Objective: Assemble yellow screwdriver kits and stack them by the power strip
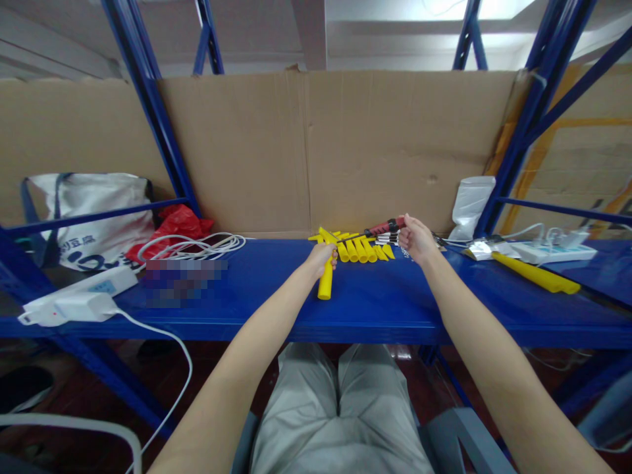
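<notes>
My left hand (324,258) is wrapped round a yellow tube (325,284), whose open round end points toward me. Closed on the end of a red-and-black screwdriver (384,228) is my right hand (415,238). The screwdriver's thin shaft runs left to the tube close by my left fingers; whether its tip touches a screw is too small to tell. Between the hands lies a row of several yellow tubes (361,250), with small yellow pointed pieces (384,252) at its right end. Small white-and-dark items (388,238) lie behind them, partly hidden by the screwdriver.
A cardboard panel (237,151) backs the blue table (266,289). At left are a cloth bag (99,217), a red plastic bag (172,227), coiled white cable (222,245) and a power strip (93,289). At right are long yellow pieces (533,273) and another power strip (555,251).
</notes>
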`<state>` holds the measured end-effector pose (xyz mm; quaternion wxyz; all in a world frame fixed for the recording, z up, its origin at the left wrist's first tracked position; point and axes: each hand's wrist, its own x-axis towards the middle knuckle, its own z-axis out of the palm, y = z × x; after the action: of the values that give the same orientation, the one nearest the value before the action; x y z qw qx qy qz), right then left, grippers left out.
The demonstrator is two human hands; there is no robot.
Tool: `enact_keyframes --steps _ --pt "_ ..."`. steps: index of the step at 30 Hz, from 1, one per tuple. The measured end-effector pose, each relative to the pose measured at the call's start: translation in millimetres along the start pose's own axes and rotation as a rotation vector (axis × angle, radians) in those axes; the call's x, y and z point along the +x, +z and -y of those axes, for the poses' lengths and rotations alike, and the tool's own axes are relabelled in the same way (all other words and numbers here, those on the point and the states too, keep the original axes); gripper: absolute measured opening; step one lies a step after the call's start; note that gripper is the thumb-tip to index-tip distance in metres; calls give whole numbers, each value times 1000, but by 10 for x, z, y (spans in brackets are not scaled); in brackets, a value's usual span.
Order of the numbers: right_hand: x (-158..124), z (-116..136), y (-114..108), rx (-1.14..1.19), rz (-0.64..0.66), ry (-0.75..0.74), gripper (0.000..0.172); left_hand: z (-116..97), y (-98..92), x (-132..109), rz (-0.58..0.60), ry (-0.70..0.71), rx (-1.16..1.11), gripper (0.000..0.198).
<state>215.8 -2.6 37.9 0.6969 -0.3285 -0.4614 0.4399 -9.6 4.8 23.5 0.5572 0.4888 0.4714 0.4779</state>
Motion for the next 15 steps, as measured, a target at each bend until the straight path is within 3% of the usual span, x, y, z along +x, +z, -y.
enact_keyframes --steps 9,15 --pt "24 -10 1 -5 -16 -35 37 6 1 26 -19 -16 8 10" --pt "15 -3 8 23 -113 -17 43 10 -2 25 -5 -12 8 12"
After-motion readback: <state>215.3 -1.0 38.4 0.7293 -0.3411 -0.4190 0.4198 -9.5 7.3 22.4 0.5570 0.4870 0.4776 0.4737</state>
